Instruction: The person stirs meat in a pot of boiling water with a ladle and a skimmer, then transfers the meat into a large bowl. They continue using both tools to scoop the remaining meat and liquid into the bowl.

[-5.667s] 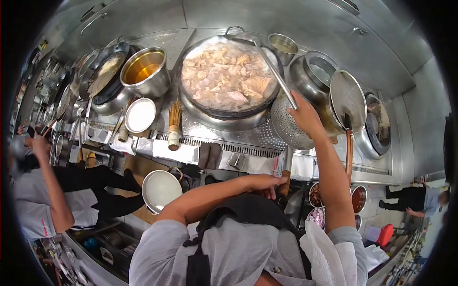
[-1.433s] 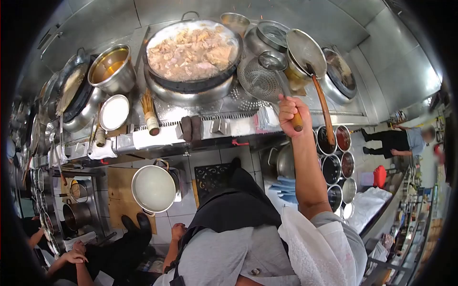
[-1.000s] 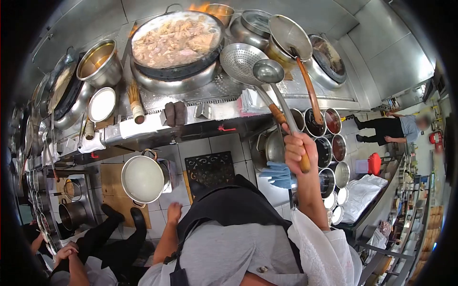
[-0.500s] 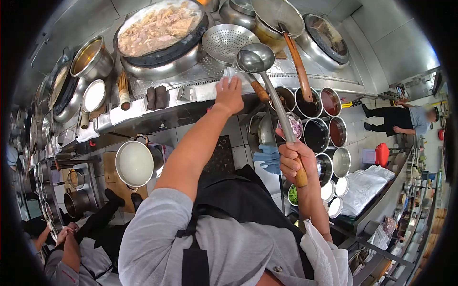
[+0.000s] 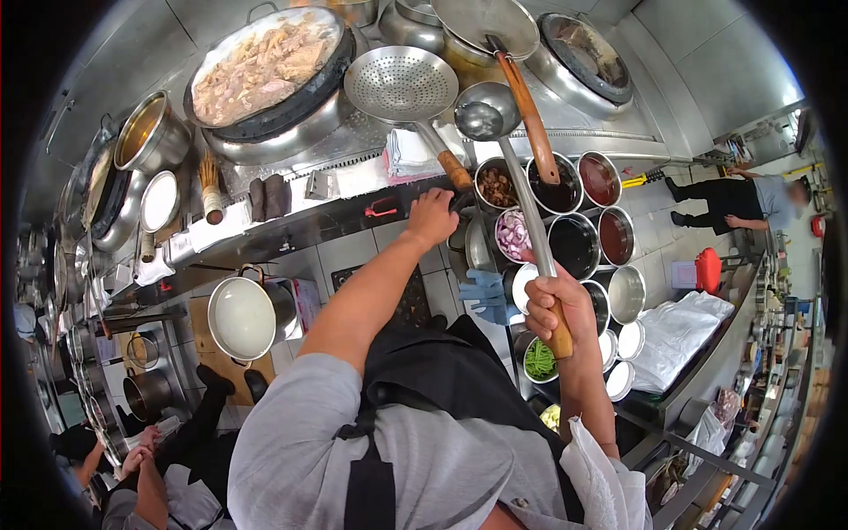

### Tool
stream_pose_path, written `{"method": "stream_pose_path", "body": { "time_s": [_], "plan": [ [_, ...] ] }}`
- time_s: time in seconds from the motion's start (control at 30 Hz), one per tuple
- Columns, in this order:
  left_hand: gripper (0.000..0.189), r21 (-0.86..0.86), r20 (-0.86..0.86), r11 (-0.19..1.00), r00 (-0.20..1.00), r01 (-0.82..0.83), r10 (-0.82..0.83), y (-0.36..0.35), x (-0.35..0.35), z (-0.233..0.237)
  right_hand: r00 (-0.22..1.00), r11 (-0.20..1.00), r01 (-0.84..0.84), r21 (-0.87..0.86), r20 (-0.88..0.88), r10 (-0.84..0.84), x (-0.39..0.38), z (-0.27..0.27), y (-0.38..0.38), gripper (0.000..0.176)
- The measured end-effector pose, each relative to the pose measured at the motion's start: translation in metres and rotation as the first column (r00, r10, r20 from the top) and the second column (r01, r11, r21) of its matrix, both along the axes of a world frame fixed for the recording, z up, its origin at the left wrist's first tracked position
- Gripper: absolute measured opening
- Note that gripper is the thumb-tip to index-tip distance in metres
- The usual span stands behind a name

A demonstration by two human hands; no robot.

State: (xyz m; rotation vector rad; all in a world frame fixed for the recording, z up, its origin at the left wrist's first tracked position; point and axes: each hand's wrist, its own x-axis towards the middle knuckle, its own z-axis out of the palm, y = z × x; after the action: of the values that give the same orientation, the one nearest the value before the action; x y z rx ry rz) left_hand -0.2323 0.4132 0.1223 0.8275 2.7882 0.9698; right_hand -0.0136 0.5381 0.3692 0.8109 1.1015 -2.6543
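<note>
Step in hand, as judged: ladle (image 5: 530, 212) held up, right hand (image 5: 563, 305) wrapped round its handle, bowl toward 11 o'clock; left hand (image 5: 432, 217), fingers loosely spread, near the skimmer (image 5: 402, 86) handle at 1 o'clock; moving the ladle calls for clearance there.

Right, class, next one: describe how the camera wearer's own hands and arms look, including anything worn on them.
The left hand and right hand are bare, without gloves. Short grey sleeves leave the forearms uncovered; a white cloth lies over the right one.
</note>
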Motion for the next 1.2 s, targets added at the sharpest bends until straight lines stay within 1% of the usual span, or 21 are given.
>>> {"method": "stream_pose_path", "body": {
  "time_s": [0.07,0.17,0.27,0.37,0.47,0.57,0.63,0.67,0.73,0.77,0.87,0.9,0.97,1.07,1.2],
  "plan": [
    [0.051,-0.051,-0.007,0.999,1.000,-0.016,0.016,0.012,-0.021,0.002,1.000,1.000,0.007,0.002,0.003,-0.007,0.003,0.000,0.003,0.047],
    [0.056,-0.153,0.107,0.988,0.994,-0.013,0.029,0.027,-0.053,0.001,1.000,1.000,0.019,-0.002,0.007,-0.019,0.006,0.000,0.005,0.048],
    [0.059,-0.189,0.086,0.982,0.996,0.012,0.005,0.032,-0.059,-0.003,0.999,0.999,0.037,-0.026,0.014,-0.037,0.010,0.002,0.006,0.048],
    [0.057,-0.212,0.093,0.977,0.996,0.036,-0.017,0.030,-0.062,-0.001,0.999,0.999,0.026,-0.037,0.021,-0.026,0.013,0.002,0.005,0.049],
    [0.053,-0.139,0.163,0.986,0.985,0.088,-0.065,0.014,-0.058,0.016,1.000,0.999,-0.022,-0.031,0.012,0.022,0.013,0.001,0.005,0.048],
    [0.044,-0.167,0.257,0.973,0.960,0.157,-0.111,-0.010,-0.051,0.051,0.999,0.998,-0.054,-0.024,0.005,0.054,0.013,-0.002,0.002,0.049],
    [0.046,-0.047,-0.050,0.997,0.996,0.065,-0.068,-0.029,-0.038,0.051,0.998,0.998,-0.063,0.000,0.018,0.063,0.012,-0.002,-0.004,0.049],
    [0.048,0.021,-0.202,0.999,0.979,0.034,-0.029,-0.036,-0.036,0.051,0.997,0.997,-0.074,0.020,0.017,0.074,0.011,-0.002,-0.006,0.049],
    [0.060,-0.047,-0.382,0.998,0.924,-0.032,0.012,-0.051,-0.034,0.064,0.994,0.993,-0.106,0.057,0.024,0.105,0.010,0.001,-0.015,0.048],
    [0.066,-0.074,-0.470,0.995,0.882,-0.071,0.028,-0.057,-0.034,0.071,0.994,0.988,-0.105,0.115,0.042,0.101,0.008,0.002,-0.020,0.051],
    [0.085,-0.241,-0.265,0.967,0.964,-0.078,0.012,-0.067,-0.045,0.043,0.990,0.982,-0.137,0.132,0.038,0.134,0.004,0.003,-0.027,0.052],
    [0.086,-0.233,-0.189,0.971,0.982,-0.051,0.007,-0.069,-0.046,0.047,0.989,0.980,-0.147,0.135,0.032,0.144,0.004,0.001,-0.029,0.051],
    [0.089,-0.209,-0.032,0.978,0.999,0.008,-0.015,-0.071,-0.046,0.055,0.988,0.980,-0.152,0.131,0.025,0.150,0.001,-0.001,-0.031,0.051],
    [0.091,-0.003,0.072,1.000,0.997,0.022,-0.021,-0.069,-0.058,0.038,0.988,0.980,-0.153,0.131,0.016,0.152,0.001,-0.003,-0.034,0.052],
    [0.095,0.059,0.223,0.997,0.974,-0.045,0.031,-0.071,-0.058,0.047,0.988,0.975,-0.152,0.163,0.010,0.152,0.004,-0.005,-0.035,0.053]
  ]
}}
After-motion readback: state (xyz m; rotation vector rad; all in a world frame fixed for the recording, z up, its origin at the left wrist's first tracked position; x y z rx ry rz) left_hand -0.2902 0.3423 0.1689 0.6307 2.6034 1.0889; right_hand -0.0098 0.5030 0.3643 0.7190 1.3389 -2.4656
